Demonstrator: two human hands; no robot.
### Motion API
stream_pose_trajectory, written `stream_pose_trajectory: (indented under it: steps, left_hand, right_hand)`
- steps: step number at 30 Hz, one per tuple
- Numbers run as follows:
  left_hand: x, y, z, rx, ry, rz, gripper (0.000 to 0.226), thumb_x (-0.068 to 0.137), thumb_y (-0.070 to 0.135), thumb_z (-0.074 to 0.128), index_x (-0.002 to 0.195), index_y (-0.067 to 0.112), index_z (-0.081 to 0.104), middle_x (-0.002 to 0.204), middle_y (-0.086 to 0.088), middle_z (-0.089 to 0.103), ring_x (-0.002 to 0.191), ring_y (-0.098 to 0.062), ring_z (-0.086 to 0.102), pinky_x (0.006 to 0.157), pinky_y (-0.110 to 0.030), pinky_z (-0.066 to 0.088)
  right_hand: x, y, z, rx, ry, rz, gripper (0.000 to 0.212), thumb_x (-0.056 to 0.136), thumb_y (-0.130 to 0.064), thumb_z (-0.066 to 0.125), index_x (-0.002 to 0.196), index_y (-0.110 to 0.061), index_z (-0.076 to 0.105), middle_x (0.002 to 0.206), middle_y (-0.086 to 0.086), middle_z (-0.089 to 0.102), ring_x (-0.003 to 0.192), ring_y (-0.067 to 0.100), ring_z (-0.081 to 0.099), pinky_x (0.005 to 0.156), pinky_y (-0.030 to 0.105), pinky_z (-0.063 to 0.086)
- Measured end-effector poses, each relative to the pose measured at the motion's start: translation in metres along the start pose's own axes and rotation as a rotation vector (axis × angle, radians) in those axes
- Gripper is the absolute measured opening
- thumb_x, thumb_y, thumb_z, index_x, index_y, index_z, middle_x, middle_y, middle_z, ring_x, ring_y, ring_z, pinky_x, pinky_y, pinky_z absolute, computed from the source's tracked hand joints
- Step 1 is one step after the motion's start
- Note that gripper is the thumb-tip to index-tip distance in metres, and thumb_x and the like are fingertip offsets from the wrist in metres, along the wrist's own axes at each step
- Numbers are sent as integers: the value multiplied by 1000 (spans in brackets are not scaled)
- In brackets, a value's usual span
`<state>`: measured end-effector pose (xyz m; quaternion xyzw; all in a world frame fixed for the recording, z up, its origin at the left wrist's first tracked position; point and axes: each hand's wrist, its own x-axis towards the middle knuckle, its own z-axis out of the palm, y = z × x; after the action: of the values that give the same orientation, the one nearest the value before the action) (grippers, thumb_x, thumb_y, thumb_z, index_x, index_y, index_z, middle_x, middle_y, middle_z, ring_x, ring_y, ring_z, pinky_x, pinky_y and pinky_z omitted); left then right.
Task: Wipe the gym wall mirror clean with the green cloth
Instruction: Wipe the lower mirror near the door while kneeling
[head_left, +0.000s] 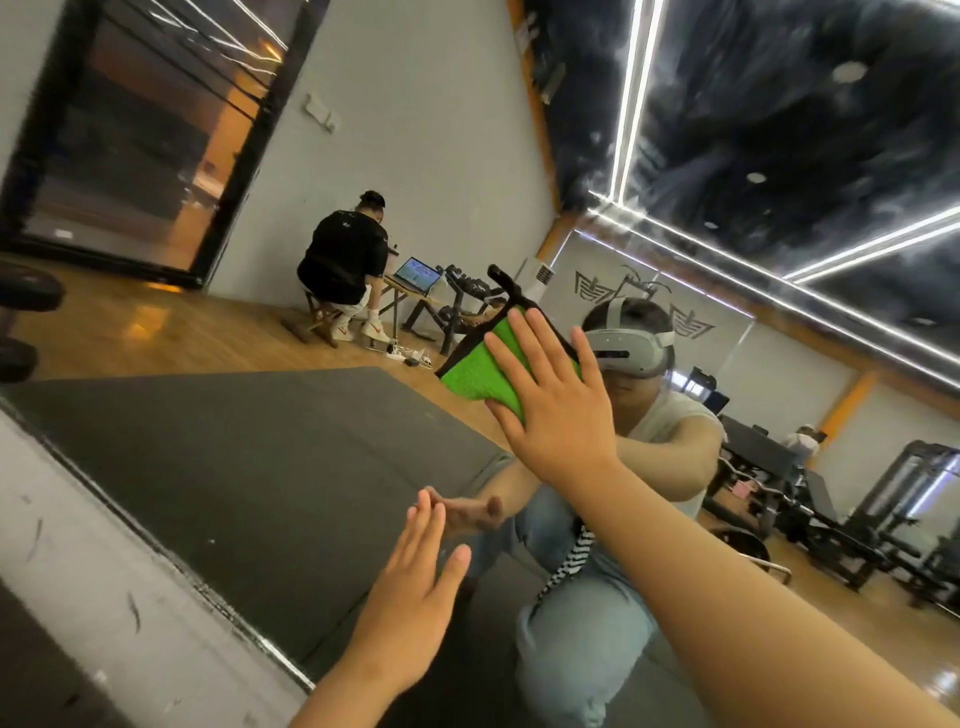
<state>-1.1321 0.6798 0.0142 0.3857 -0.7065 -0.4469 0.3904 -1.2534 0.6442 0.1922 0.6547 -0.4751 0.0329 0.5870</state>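
My right hand (553, 415) presses the green cloth (475, 371) flat against the mirror (234, 467), fingers straight and spread; my left hand (415, 613), lower left, touches the glass with loose, straight fingers.

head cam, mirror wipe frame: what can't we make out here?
- Bright green textured cloth: head view, the flat right hand covers its right part.
- Large gym wall mirror: head view, top and right cut off by the frame edges; motion blur hides any smears.
- Open laptop in the reflection: head view, screen too small to read.
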Motion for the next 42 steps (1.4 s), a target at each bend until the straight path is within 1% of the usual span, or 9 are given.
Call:
stream_pose_trajectory:
  steps: [6, 11, 15, 18, 23, 30, 33, 36, 42]
  left_hand:
    - [-1, -9, -1, -15, 33, 52, 59, 104, 51, 22, 155, 43, -7, 143, 38, -25, 136, 11, -18, 119, -28, 1]
    - [-1, -20, 16, -8, 227, 132, 58, 104, 45, 32, 157, 39, 11, 145, 45, -16, 138, 15, -5, 121, -28, 11]
    - [11, -25, 17, 98, 514, 236, 60, 100, 46, 34, 155, 22, 28, 158, 26, 8, 141, 10, 3, 117, -29, 16]
    - [35, -29, 0, 212, 675, 341, 64, 101, 43, 34, 157, 13, 21, 167, 5, 6, 152, -6, -3, 120, -40, 13]
    - [79, -34, -49, 465, 703, 529, 68, 101, 34, 36, 157, 3, 14, 166, -15, 8, 154, -26, 6, 125, -43, 7]
    - [119, -62, -66, 626, 693, 762, 68, 103, 37, 29, 159, 6, 5, 167, -11, 0, 154, -26, 5, 125, -43, 5]
    - [124, -66, -66, 583, 692, 836, 68, 103, 38, 29, 159, 8, 6, 167, -10, 1, 154, -25, 5, 125, -43, 4]
    - [125, -69, -67, 554, 677, 870, 66, 105, 39, 25, 160, 9, 5, 168, -8, 0, 155, -24, 4, 125, -42, 5]
    - [129, -69, -66, 552, 689, 877, 64, 105, 40, 22, 159, 10, 8, 168, -8, 1, 155, -23, 4, 125, -41, 5]
  right_hand:
    - [-1, -3, 4, -8, -1, 10, 66, 99, -56, 25, 156, -25, 31, 165, 5, 22, 153, 24, 16, 123, 48, 3]
    - [-3, -6, 6, -22, -6, 33, 66, 99, -56, 29, 157, -25, 29, 165, 6, 21, 153, 24, 16, 123, 49, 6]
    - [-3, -11, 9, -16, 56, 62, 65, 99, -56, 30, 156, -24, 33, 164, 7, 25, 153, 24, 18, 122, 50, 9]
    - [-3, -17, 10, -14, 66, 109, 63, 100, -55, 32, 156, -24, 33, 164, 6, 25, 153, 24, 18, 122, 51, 11]
    - [-5, -22, 10, -46, 34, 137, 65, 99, -53, 38, 157, -26, 28, 164, 6, 22, 153, 23, 15, 122, 48, 8]
    - [5, 0, -12, -57, -62, 38, 60, 102, -52, 29, 156, -26, 30, 163, 5, 24, 152, 22, 18, 124, 48, 5]
    - [42, 34, -21, -113, 69, 270, 59, 100, -47, 39, 154, -23, 35, 162, 9, 29, 151, 25, 21, 124, 40, -6]
    - [83, 28, -14, -91, 222, 550, 58, 100, -45, 43, 152, -18, 41, 160, 13, 32, 150, 29, 23, 123, 43, 0]
    - [48, -7, -9, -65, 6, 181, 59, 99, -45, 37, 153, -22, 32, 161, 8, 25, 153, 24, 16, 122, 51, 11]
